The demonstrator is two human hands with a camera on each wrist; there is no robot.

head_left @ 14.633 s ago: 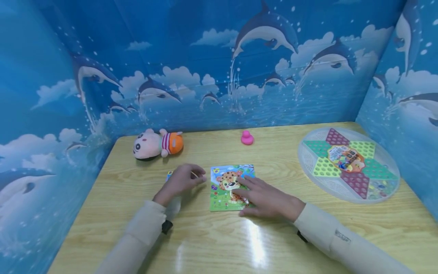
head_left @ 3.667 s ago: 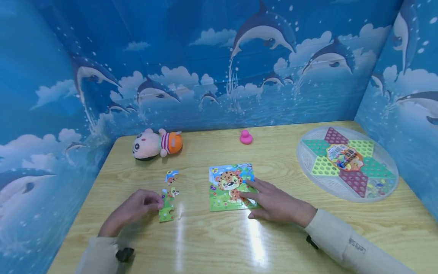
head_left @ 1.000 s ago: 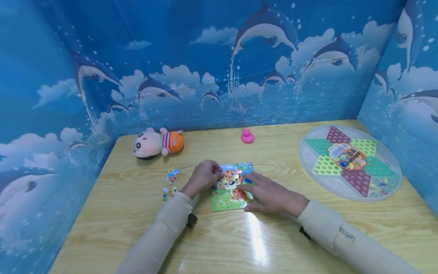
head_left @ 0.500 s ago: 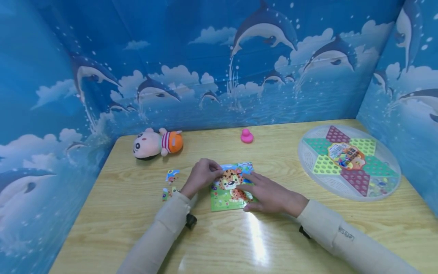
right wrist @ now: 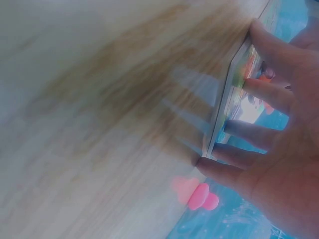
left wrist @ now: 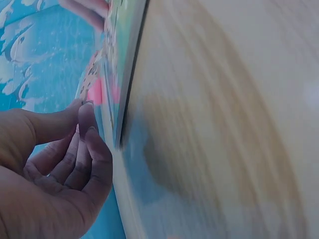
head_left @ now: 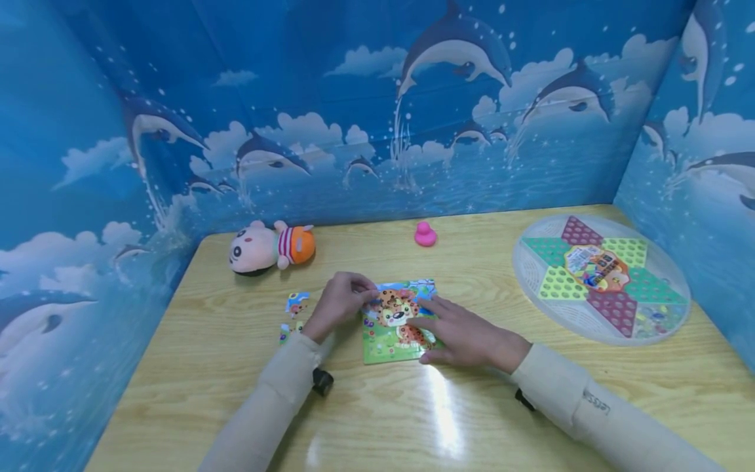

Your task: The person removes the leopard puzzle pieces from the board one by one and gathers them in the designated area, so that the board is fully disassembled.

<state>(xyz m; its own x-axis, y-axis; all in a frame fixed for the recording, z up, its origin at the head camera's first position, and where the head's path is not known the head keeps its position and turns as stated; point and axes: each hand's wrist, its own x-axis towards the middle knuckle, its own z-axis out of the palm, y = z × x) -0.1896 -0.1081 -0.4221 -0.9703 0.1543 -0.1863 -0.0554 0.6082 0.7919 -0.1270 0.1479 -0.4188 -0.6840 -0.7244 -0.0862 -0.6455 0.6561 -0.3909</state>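
A square leopard jigsaw puzzle (head_left: 383,351) lies flat mid-table. At its upper left, my left hand (head_left: 342,301) pinches a spotted puzzle piece (left wrist: 90,74) between thumb and fingertips; the left wrist view shows this piece tilted up from the board. Spread along the puzzle's right side is my right hand (head_left: 466,334), its straight fingers touching the board edge (right wrist: 219,107). To the left of the left hand lie loose pieces, one blue and brown (head_left: 297,303) and one green (head_left: 289,331). The left sleeve and hand hide part of that area.
A plush doll (head_left: 271,248) lies at the back left. At the back centre stands a pink toy (head_left: 425,235). On the right sits a round Chinese checkers board (head_left: 601,278) with marbles. A dolphin-print cloth (head_left: 354,190) walls the table's back and sides.
From the loose pieces at the left, my left hand has come to the puzzle's upper left. In the last half second it shifts slightly left, tilting up a piece. The right hand stays.
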